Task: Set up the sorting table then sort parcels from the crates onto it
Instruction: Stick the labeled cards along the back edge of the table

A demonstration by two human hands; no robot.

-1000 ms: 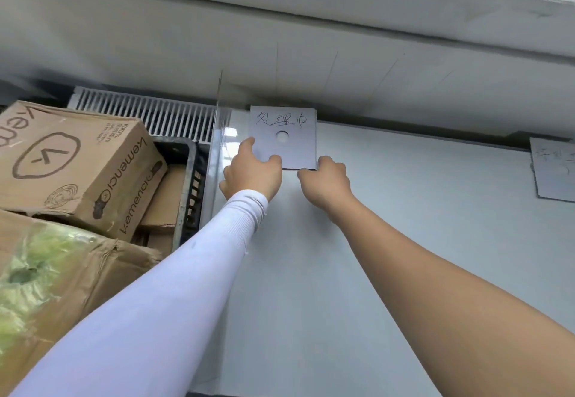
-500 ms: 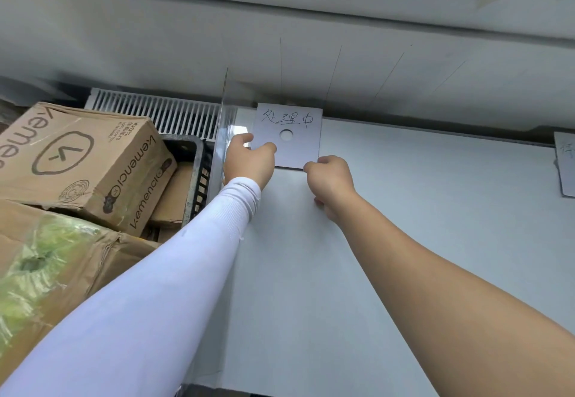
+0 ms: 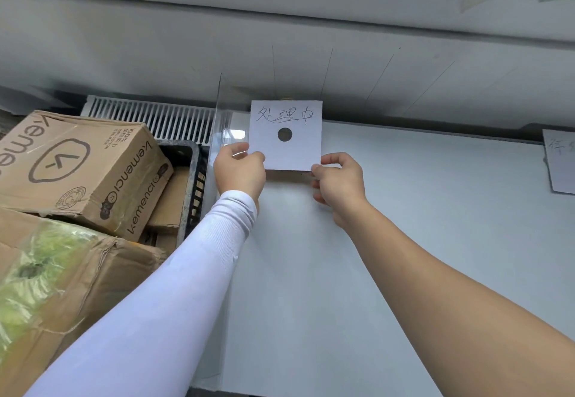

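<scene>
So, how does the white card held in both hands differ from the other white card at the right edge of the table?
The held card is fully in view; the right card is cut off by the frame. The left hand and right hand pinch the held card's lower corners; nothing touches the right card. The held card shows a round hole; none is visible on the right card. Both are white with handwriting, at the table's far edge.

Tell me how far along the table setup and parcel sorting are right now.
Setup is partly done: one handwritten sign already sits at the table's far right edge. In hand: the left hand and right hand pinch the lower corners of a second sign card at the far edge. Left: no parcel shows on the table; the boxes are beside it, around the black crate.
</scene>
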